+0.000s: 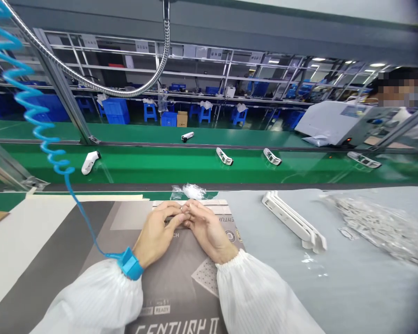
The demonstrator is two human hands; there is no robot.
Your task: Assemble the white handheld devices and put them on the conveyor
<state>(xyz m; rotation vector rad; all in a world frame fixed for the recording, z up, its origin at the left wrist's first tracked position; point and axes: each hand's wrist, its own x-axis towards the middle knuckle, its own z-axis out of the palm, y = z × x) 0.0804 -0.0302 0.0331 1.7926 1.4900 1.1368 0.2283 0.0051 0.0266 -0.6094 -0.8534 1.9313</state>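
My left hand (156,235) and my right hand (209,230) meet above a printed grey cardboard sheet (177,283). Their fingertips are pinched together at the sheet's far end, around something small that I cannot make out. A blue wrist strap (129,263) circles my left wrist, and a coiled blue cord (85,215) runs up from it. Just beyond my fingers lies a small heap of clear plastic scraps (194,190). To the right of my right hand, white plastic housing pieces (292,220) rest side by side on the grey mat.
A plastic bag of small white parts (379,227) lies at the right. Across the green conveyor belt (160,167) sit several white housings (272,157) and a white handheld device (90,163). A white machine (334,121) stands back right, near a person. A metal hose (125,93) hangs overhead.
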